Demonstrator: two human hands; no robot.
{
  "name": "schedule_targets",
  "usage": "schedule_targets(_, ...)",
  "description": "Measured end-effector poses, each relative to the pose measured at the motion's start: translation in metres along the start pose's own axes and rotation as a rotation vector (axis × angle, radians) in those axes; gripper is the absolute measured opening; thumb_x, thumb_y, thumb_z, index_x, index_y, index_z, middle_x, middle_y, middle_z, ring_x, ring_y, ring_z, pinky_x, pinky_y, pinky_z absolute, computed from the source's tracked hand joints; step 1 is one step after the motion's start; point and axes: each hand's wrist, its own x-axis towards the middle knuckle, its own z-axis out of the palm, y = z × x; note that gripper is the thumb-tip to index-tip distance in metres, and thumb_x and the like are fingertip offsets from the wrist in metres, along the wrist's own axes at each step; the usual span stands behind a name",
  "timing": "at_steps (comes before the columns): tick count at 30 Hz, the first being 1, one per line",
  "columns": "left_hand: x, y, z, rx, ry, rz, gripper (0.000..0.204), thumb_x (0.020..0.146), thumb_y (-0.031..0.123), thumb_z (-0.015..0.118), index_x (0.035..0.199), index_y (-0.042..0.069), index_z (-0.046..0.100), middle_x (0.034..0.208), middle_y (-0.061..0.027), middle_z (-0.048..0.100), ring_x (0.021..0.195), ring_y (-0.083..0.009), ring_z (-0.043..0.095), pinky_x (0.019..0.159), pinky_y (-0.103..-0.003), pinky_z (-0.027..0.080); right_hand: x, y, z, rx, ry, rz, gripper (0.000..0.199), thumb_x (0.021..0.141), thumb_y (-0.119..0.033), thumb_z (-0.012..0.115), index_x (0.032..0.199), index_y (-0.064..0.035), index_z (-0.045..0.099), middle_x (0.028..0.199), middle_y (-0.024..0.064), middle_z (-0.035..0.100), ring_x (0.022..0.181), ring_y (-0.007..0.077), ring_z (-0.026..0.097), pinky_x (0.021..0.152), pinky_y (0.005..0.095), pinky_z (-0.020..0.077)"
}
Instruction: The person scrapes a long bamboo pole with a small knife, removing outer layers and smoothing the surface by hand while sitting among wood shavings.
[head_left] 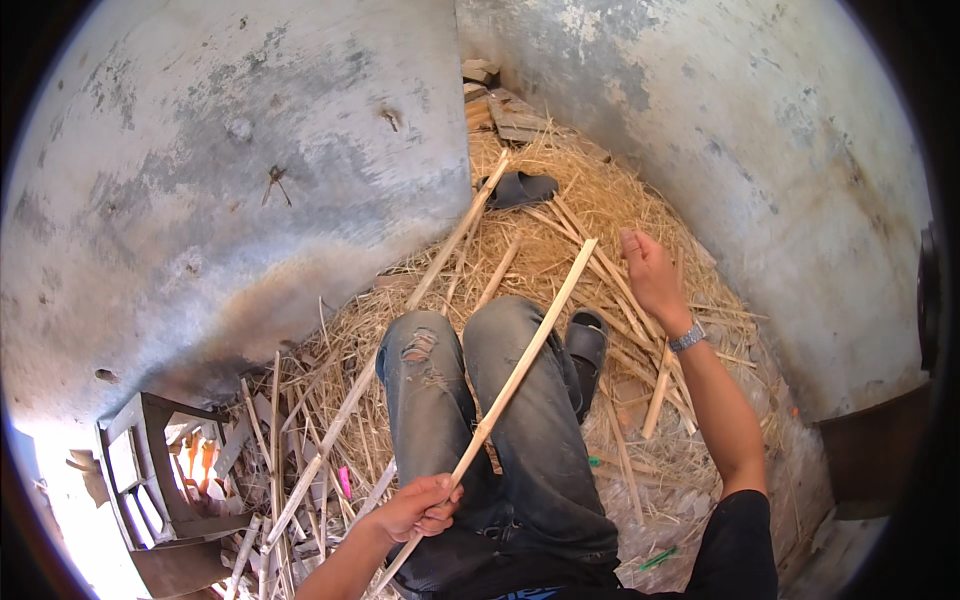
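Note:
A long pale split-bamboo strip (530,352) slants up and away across my lap, over my right thigh. Near its lower end my left hand (418,507) is closed round it, thumb on top. The strip's far end stands free, left of my right hand (655,278). That hand is raised above the shavings, fingers curled in and thumb up; whatever it may grip is hidden. A metal-band watch (688,336) circles my right wrist. A second long strip (335,430) leans past my left knee, not touched by either hand.
Pale shavings (620,205) and several loose strips (610,280) cover the floor. Dark slippers (520,189) lie among them. Weathered grey walls (330,110) close in at both sides. A dark open frame (150,470) stands at lower left. Wood pieces (515,118) are piled at the back.

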Motion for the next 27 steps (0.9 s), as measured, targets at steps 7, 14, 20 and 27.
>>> schedule_targets(7, -0.007, 0.005, 0.01, 0.666, 0.422, 0.226, 0.03, 0.113, 0.034, 0.051, 0.1, 0.007, 0.056, 0.064, 0.0047, 0.044, 0.054, -0.0069, 0.038, 0.05, -0.026, 0.031, -0.017, -0.063, -0.01, 0.16, -0.168, 0.084, 0.049, 0.099, -0.048, 0.069, 0.083, -0.0015, 0.068, 0.063, 0.0012, 0.051, 0.059, 0.0109, 0.044, 0.055, 0.0332, 0.0369)
schedule_targets(14, -0.001, -0.006, 0.024, 1.177, 0.693, 0.416, 0.033, 0.11, 0.034, 0.056, 0.098, 0.004, 0.058, 0.064, -0.0096, 0.056, 0.055, -0.0226, 0.054, 0.055, -0.037, 0.043, -0.028, -0.068, 0.001, 0.183, -0.297, 0.086, 0.044, 0.097, -0.037, 0.073, 0.076, 0.0006, 0.066, 0.057, 0.0028, 0.049, 0.055, 0.0123, 0.042, 0.052, 0.0348, 0.0364)
schedule_targets(20, 0.005, -0.009, 0.039, 1.299, 0.81, 0.45, 0.027, 0.109, 0.03, 0.055, 0.101, 0.004, 0.056, 0.069, -0.0243, 0.06, 0.067, -0.0476, 0.062, 0.057, -0.049, 0.046, -0.033, -0.077, 0.0, 0.052, -0.307, -0.013, 0.037, 0.098, -0.024, 0.069, 0.074, 0.002, 0.059, 0.059, 0.0123, 0.051, 0.055, 0.0227, 0.044, 0.056, 0.0398, 0.0399)
schedule_targets(27, 0.006, -0.01, 0.025, 1.303, 0.783, 0.48, 0.03, 0.11, 0.033, 0.052, 0.101, 0.004, 0.055, 0.069, -0.0239, 0.061, 0.069, -0.0494, 0.064, 0.058, -0.052, 0.046, -0.056, -0.093, -0.007, 0.128, -0.513, -0.131, 0.026, 0.097, -0.019, 0.068, 0.08, 0.0003, 0.064, 0.064, 0.0136, 0.058, 0.059, 0.0246, 0.053, 0.062, 0.0399, 0.0449)
